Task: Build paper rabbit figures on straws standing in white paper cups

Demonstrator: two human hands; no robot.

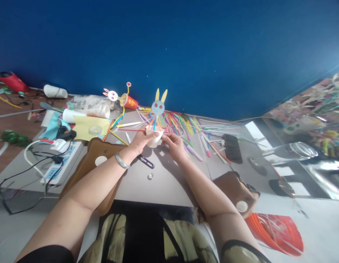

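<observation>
In the middle of the desk I hold a white paper cup (154, 140) upright. My left hand (143, 140) is wrapped round its left side, with the thumb across the front. My right hand (173, 143) is closed, fingertips pinched against the cup's right side; whether a small piece is between them is hidden. Several coloured sticks rise from the cup, and above them stands a blue round rabbit face (158, 107) with yellow ears and red eyes. Below the cup lie a dark slotted cutter handle (146, 161) and a small clear round item (150, 176).
Coloured sticks and pens (183, 126) spread behind my hands. An orange cup (130, 102) with a white rabbit lies back left, near stacked paper cups (99, 111) and a tape roll (95, 130). A power strip (61, 164) with cords is left; a brown pouch (235, 190) is right.
</observation>
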